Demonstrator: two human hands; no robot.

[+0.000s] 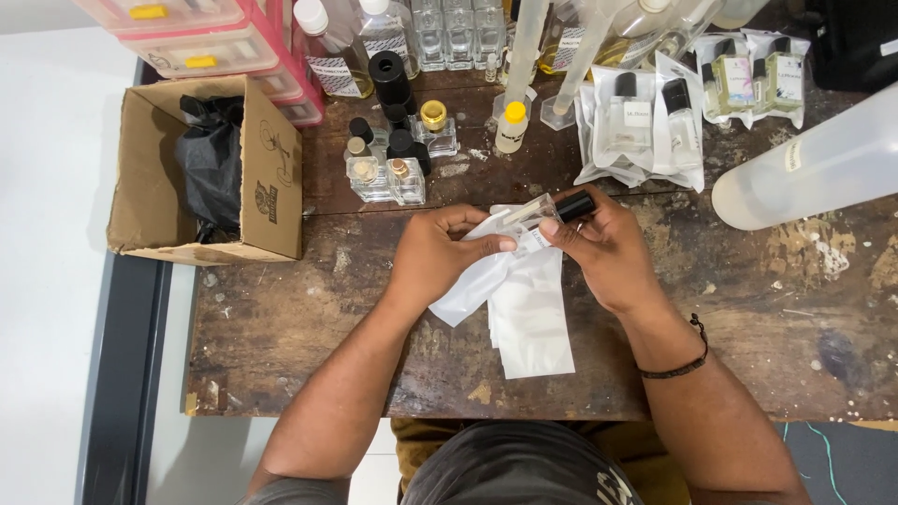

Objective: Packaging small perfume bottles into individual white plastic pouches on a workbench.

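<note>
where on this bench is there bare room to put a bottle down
Bare worn wooden bench lies right of the right hand, below the big frosted plastic jug. Another patch sits between the open cardboard box and the left hand. The back edge is crowded with small glass bottles.

Bare forearms, dark braided bracelet [675, 363], seemingly grey shirt [519, 468].

At mid-frame the left hand [435, 257] pinches a white pouch [486, 271] while the right hand [603, 248] holds a clear bottle with black cap [552, 211] at its mouth. More pouches [533, 327] lie beneath on the worn tabletop [309, 318]; a cardboard box [150, 178] sits upper left.
</note>
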